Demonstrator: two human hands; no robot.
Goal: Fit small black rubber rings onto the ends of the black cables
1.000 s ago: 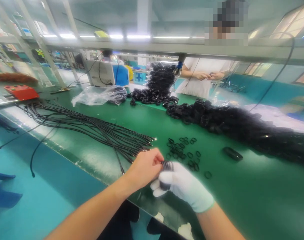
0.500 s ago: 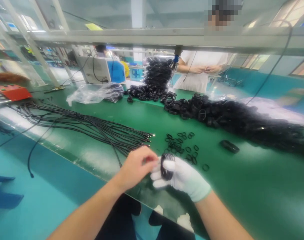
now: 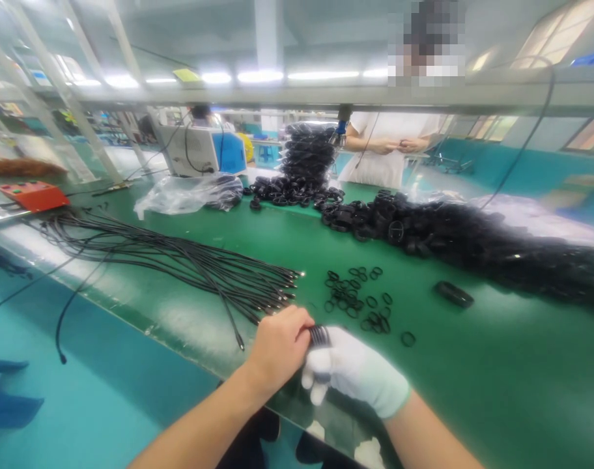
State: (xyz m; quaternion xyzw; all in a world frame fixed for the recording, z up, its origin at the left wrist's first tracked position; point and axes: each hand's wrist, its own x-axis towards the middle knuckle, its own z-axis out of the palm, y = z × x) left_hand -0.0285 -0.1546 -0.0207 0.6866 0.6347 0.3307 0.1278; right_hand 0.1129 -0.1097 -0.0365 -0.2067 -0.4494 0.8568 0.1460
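A long, glossy green work table (image 3: 473, 391) runs through a bright factory hall with a teal floor (image 3: 106, 384). Along its far side lies a long heap of black rubber rings (image 3: 473, 244), and a clear crumpled plastic bag (image 3: 180, 193) holds more dark parts. A sheaf of thin black cables with metal tips (image 3: 180, 260) fans across the table's left part. Small loose black O-rings (image 3: 358, 299) are scattered just beyond the hands. At the near edge, the bare left hand (image 3: 277, 345) and the white-gloved right hand (image 3: 355, 371) meet, fingers closed together on a ribbed black bundle of rings (image 3: 319, 335). Opposite, a person in a white shirt (image 3: 389, 146) works.
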